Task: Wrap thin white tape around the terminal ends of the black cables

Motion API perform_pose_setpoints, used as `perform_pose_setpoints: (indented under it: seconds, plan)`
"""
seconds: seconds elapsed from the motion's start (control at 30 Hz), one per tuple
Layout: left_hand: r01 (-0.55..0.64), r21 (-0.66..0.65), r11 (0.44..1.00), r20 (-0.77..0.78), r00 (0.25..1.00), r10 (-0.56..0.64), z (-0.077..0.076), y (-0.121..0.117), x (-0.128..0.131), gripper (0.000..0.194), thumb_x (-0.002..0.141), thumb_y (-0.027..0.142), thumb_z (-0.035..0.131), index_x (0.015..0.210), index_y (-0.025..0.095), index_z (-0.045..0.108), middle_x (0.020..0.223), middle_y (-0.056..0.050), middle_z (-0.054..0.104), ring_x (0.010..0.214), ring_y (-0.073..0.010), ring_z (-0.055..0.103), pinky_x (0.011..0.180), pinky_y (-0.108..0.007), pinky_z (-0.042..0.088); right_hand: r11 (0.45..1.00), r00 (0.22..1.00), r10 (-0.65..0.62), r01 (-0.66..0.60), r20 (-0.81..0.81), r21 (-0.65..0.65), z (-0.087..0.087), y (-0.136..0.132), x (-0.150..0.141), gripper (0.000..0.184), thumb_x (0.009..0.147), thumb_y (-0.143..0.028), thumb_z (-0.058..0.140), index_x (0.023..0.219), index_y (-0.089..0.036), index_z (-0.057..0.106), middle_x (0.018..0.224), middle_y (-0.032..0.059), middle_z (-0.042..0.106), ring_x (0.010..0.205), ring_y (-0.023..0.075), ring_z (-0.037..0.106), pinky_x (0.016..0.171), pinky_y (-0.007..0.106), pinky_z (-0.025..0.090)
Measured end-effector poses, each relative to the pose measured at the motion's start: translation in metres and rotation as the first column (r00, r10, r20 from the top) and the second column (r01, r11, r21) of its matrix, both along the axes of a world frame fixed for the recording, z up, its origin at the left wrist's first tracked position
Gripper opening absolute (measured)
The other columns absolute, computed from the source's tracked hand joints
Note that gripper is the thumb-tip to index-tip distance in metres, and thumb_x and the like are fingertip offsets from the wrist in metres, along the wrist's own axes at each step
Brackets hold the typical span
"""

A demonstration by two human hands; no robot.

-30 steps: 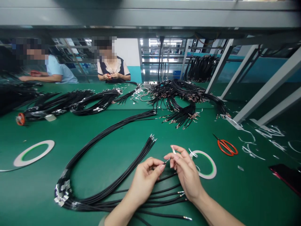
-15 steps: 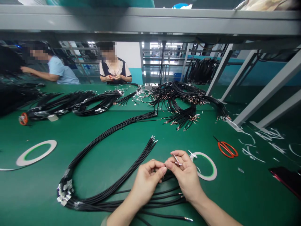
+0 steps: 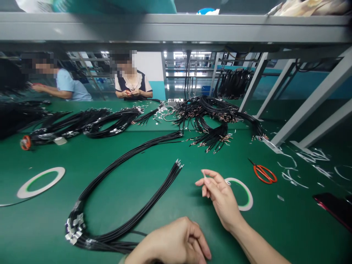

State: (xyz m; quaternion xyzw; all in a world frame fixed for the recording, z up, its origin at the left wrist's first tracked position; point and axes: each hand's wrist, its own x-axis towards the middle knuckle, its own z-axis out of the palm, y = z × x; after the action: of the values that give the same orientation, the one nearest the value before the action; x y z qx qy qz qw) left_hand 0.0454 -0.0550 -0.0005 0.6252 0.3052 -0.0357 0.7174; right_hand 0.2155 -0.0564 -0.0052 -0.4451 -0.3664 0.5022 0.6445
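Note:
My right hand (image 3: 220, 198) hangs over the green mat, pinching a small white strip (image 3: 204, 174) between thumb and forefinger. Just right of it lies a white tape roll with a green core (image 3: 246, 205), not touched by the hand. My left hand (image 3: 176, 240) sits at the bottom edge, fingers curled downward, over loose black wires (image 3: 121, 246). Whatever its fingers cover is hidden. Left of both hands, a long bundle of black wires (image 3: 143, 203) curves across the mat, with bare metal ends (image 3: 178, 165) at its tip and silver tabs (image 3: 74, 229) at its loop.
Red-handled scissors (image 3: 264, 174) and white scraps lie to the right, beside a dark phone (image 3: 335, 207). Another tape ring (image 3: 41, 182) lies left. Black wire heaps (image 3: 206, 124) fill the bench behind. Two co-workers (image 3: 132, 82) sit beyond, under a grey shelf (image 3: 176, 29).
My left hand has dropped toward me, away from the right hand, and now covers the loose wires. My right hand has shifted slightly right, still holding the white strip.

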Motion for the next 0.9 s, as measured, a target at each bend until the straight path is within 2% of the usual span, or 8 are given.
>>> perform_pose_setpoints:
  seconds: [0.07,0.17,0.2,0.3,0.33,0.4,0.67,0.9]
  plan:
    - [-0.006,0.003,1.0,0.006,1.0,0.006,0.0,0.002,-0.002,0.021,0.069,0.028,0.072,0.087,0.02,0.076,0.073,-0.004,0.074,0.067,-0.0171,0.067,0.061,-0.024,0.049,0.999,0.999,0.047,-0.046,0.023,-0.018,-0.001,-0.002,-0.003,0.026,0.091,-0.036,0.057,0.111,-0.02,0.056,0.08,0.0034,0.07,0.057,0.0132,0.048,0.06,0.027,0.036]
    - [-0.276,0.158,0.948,0.104,0.96,0.262,-0.001,0.014,0.0,0.02,0.074,0.033,0.069,0.084,0.016,0.074,0.071,-0.004,0.072,0.063,-0.0148,0.064,0.058,-0.023,0.046,0.993,0.994,0.107,-0.105,0.036,-0.05,-0.002,-0.005,-0.006,0.029,0.089,-0.038,0.058,0.111,-0.02,0.058,0.072,0.0008,0.067,0.053,0.0123,0.045,0.058,0.026,0.034]
    - [-0.408,0.192,0.893,0.159,0.911,0.381,-0.001,0.018,0.002,0.022,0.075,0.034,0.068,0.084,0.014,0.072,0.071,-0.004,0.071,0.063,-0.0144,0.063,0.059,-0.023,0.046,0.99,0.99,0.132,-0.129,0.042,-0.057,-0.002,-0.005,-0.007,0.029,0.089,-0.039,0.058,0.111,-0.019,0.058,0.07,0.0002,0.066,0.052,0.0121,0.044,0.057,0.026,0.033]
    - [-0.754,0.131,0.643,0.336,0.644,0.687,0.001,0.028,0.007,0.028,0.074,0.034,0.071,0.092,0.013,0.066,0.082,-0.006,0.071,0.073,-0.0159,0.065,0.068,-0.026,0.05,0.976,0.975,0.211,-0.206,0.071,-0.07,-0.003,-0.007,-0.009,0.03,0.09,-0.039,0.056,0.111,-0.018,0.059,0.067,-0.0005,0.064,0.05,0.0115,0.042,0.055,0.025,0.031]
    - [-0.81,0.088,0.58,0.378,0.566,0.733,0.001,0.03,0.008,0.03,0.072,0.032,0.073,0.095,0.014,0.064,0.086,-0.007,0.071,0.078,-0.0168,0.066,0.073,-0.027,0.051,0.971,0.969,0.233,-0.228,0.082,-0.075,-0.003,-0.007,-0.01,0.029,0.091,-0.039,0.056,0.111,-0.018,0.06,0.067,-0.0005,0.064,0.049,0.0113,0.042,0.054,0.025,0.03]
    - [-0.856,0.013,0.517,0.427,0.472,0.771,0.002,0.029,0.012,0.035,0.069,0.027,0.076,0.098,0.015,0.061,0.089,-0.007,0.071,0.083,-0.0172,0.067,0.077,-0.028,0.052,0.963,0.958,0.266,-0.258,0.104,-0.084,-0.003,-0.008,-0.011,0.029,0.091,-0.038,0.055,0.111,-0.018,0.061,0.067,-0.0004,0.064,0.049,0.0111,0.041,0.053,0.025,0.029]
    - [-0.894,-0.116,0.432,0.436,0.345,0.831,-0.004,0.022,0.02,0.031,0.066,0.019,0.078,0.084,0.016,0.054,0.07,0.002,0.066,0.059,-0.0097,0.064,0.058,-0.02,0.051,0.936,0.927,0.347,-0.331,0.143,-0.121,-0.004,-0.01,-0.013,0.035,0.091,-0.037,0.054,0.12,-0.018,0.059,0.07,0.0013,0.066,0.051,0.011,0.043,0.053,0.025,0.032]
    - [-0.881,-0.029,0.472,0.428,0.416,0.803,-0.004,0.02,0.019,0.023,0.072,0.02,0.075,0.092,0.014,0.064,0.081,-0.003,0.068,0.064,-0.0129,0.068,0.065,-0.024,0.054,0.938,0.927,0.345,-0.338,0.144,-0.073,-0.004,-0.011,-0.013,0.04,0.093,-0.034,0.053,0.131,-0.021,0.047,0.073,0.0001,0.065,0.055,0.0116,0.046,0.058,0.026,0.035]
